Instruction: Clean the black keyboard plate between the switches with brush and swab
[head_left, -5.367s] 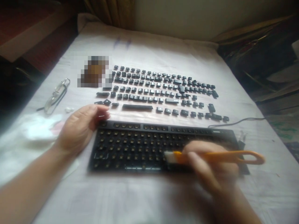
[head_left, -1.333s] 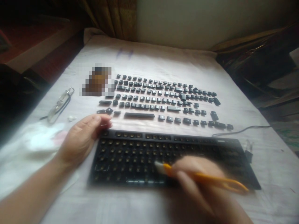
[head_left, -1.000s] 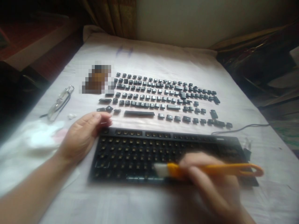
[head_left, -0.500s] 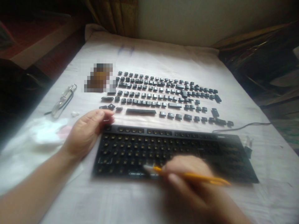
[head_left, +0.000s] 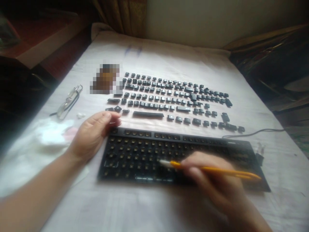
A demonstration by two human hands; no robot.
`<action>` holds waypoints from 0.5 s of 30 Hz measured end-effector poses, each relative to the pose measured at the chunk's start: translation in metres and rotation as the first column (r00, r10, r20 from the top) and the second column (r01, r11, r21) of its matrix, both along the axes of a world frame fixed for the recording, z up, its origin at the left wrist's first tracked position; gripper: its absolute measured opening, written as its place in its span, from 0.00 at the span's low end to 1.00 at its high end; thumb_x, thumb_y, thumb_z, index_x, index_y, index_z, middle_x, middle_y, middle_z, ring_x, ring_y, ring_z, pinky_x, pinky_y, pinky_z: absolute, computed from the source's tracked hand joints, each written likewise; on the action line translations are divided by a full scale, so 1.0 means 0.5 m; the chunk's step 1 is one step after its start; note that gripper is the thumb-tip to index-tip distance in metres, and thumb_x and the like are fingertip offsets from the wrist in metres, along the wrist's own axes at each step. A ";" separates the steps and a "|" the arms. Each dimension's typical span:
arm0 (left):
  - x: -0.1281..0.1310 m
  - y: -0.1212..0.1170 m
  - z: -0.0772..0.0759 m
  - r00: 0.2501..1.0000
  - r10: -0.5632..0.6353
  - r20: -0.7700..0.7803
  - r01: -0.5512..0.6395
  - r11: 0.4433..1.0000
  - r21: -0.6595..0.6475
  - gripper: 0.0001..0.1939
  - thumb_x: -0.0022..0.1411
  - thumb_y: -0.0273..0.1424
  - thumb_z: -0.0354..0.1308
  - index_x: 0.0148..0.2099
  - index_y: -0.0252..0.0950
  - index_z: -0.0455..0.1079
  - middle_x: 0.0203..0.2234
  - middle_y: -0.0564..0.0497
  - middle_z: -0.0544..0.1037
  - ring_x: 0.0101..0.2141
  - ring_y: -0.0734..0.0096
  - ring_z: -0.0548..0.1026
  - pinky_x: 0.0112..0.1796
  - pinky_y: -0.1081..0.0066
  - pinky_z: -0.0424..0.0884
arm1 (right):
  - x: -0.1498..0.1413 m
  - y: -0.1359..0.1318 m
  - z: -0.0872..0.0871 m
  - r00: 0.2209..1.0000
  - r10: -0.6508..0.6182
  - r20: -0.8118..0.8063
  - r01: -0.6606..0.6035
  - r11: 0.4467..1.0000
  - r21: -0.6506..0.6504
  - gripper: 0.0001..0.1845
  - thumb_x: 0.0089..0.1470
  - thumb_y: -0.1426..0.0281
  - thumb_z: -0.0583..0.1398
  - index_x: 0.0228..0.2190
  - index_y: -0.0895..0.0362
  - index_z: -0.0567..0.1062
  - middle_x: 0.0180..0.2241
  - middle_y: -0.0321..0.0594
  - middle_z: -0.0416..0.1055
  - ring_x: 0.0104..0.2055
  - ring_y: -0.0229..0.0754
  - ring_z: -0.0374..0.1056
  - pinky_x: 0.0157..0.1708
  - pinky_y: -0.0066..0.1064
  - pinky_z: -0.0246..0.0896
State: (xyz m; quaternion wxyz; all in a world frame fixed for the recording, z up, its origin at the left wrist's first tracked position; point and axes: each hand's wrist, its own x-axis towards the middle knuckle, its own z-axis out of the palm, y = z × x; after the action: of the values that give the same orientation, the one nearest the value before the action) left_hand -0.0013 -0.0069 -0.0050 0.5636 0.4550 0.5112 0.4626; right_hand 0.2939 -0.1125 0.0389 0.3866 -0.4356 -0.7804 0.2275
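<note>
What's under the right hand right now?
Beneath the right hand and orange brush is the black keyboard, bare key sockets showing to the left. The sockets directly behind the palm and fingers are covered, so their state can't be seen.

Pale sheet (head_left: 145, 209), lightly creased, over a flat surface; bed or table underneath, cannot tell. Purple marks (head_left: 132, 51) at far side. Near centre to right: black keyboard (head_left: 154, 151), key sockets bare. Beyond it, loose black keycaps (head_left: 179, 119) in uneven rows, some touching; long spacebar (head_left: 148, 114) in nearest row. Thin dark cable (head_left: 258, 131) at right. Small dark piece (head_left: 259, 159) by keyboard's right end, type unclear. Left: eyeglasses (head_left: 69, 102), small white bits (head_left: 81, 115), crumpled white material (head_left: 51, 132) nearer. Far left of keycaps: pixelated brownish item (head_left: 106, 79), unidentifiable.
</note>
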 end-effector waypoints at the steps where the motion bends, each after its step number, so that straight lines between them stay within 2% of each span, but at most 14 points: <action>1: 0.000 0.000 0.000 1.000 -0.001 0.002 0.001 1.000 0.001 0.10 0.62 0.42 0.62 0.40 0.43 0.79 0.34 0.51 0.79 0.38 0.65 0.75 0.42 0.66 0.73 | 0.001 0.002 0.001 1.000 0.012 0.014 -0.012 1.000 -0.002 0.09 0.59 0.78 0.56 0.37 0.55 0.73 0.27 0.35 0.76 0.25 0.35 0.73 0.25 0.24 0.68; 6: 0.000 -0.001 -0.002 1.000 -0.006 0.008 0.006 1.000 0.017 0.10 0.63 0.41 0.61 0.40 0.42 0.79 0.35 0.52 0.79 0.38 0.67 0.75 0.40 0.69 0.73 | -0.010 0.009 0.000 0.992 0.078 0.102 -0.078 0.997 0.000 0.10 0.66 0.72 0.53 0.35 0.56 0.73 0.24 0.34 0.73 0.22 0.34 0.70 0.24 0.22 0.65; 11: -0.001 -0.003 -0.002 1.000 -0.017 0.009 0.017 1.000 0.018 0.10 0.64 0.40 0.61 0.41 0.42 0.79 0.34 0.53 0.79 0.38 0.69 0.75 0.40 0.71 0.73 | -0.020 0.007 -0.010 0.990 0.125 0.065 -0.126 0.992 0.007 0.14 0.69 0.67 0.52 0.34 0.56 0.74 0.23 0.35 0.74 0.22 0.33 0.70 0.24 0.21 0.65; 15: -0.004 -0.002 -0.004 1.000 -0.025 0.003 0.025 0.999 0.027 0.10 0.64 0.40 0.60 0.41 0.42 0.79 0.36 0.54 0.79 0.38 0.70 0.75 0.40 0.72 0.73 | -0.023 0.003 -0.016 0.990 0.134 0.047 -0.134 0.991 0.012 0.12 0.68 0.68 0.54 0.35 0.56 0.76 0.25 0.37 0.75 0.24 0.33 0.72 0.26 0.20 0.67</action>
State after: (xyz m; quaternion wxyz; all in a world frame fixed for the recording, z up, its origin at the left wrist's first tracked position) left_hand -0.0032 -0.0079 -0.0068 0.5640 0.4682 0.4983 0.4629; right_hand 0.2823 -0.1109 0.0308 0.3556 -0.3844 -0.8183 0.2372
